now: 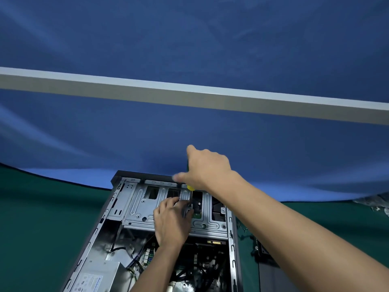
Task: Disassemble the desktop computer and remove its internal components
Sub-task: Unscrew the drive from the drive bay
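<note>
Unscrewing the drive cage inside the open desktop computer (130,239)

The case lies on the green table (42,239), its far end at the table's back edge. The right hand (207,168) wraps a yellow-handled screwdriver (190,189), tip down on the metal drive cage (143,205); the left hand (171,220) rests curled on the cage beside the tip, whether pinching anything I cannot tell. Best keep the shaft upright, press firmly, and steady the bracket.

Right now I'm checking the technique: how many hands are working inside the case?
2. The left hand rests on the metal drive cage; the right hand, above it, grips a yellow-handled screwdriver.
</note>
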A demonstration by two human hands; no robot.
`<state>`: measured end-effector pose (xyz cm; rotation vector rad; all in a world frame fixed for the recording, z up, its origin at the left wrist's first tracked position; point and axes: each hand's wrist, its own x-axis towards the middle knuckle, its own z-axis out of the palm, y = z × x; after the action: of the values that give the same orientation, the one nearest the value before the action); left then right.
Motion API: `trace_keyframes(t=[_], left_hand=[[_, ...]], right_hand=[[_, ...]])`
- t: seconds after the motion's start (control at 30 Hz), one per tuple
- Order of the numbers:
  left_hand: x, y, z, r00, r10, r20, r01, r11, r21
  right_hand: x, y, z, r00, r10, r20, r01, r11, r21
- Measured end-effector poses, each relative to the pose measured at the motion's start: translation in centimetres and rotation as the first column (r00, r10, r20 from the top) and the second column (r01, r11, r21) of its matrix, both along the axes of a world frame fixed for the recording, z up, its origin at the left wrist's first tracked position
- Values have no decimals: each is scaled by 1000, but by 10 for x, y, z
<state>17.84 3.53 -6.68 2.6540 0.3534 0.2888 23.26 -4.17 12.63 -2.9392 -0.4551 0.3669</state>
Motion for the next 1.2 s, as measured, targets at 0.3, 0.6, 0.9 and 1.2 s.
trace_keyframes(t=[0.3, 0.6, 0.9, 1.2], left_hand=[[1, 1, -4, 1000, -7, 1, 7, 1000, -1], [1, 2, -6, 1000, -7, -3, 7, 1000, 26], [1, 2, -5, 1000, -9, -2, 9, 999, 31], [1, 3, -6, 1000, -11, -15, 12, 999, 50]], right_hand=[[-1, -10, 6, 980, -109, -164, 129, 984, 120], [-9, -11, -4, 992, -121, -17, 122, 975, 184], [-7, -8, -9, 996, -59, 70, 48, 987, 155], [-8, -12, -14, 998, -33, 57, 15, 960, 281]])
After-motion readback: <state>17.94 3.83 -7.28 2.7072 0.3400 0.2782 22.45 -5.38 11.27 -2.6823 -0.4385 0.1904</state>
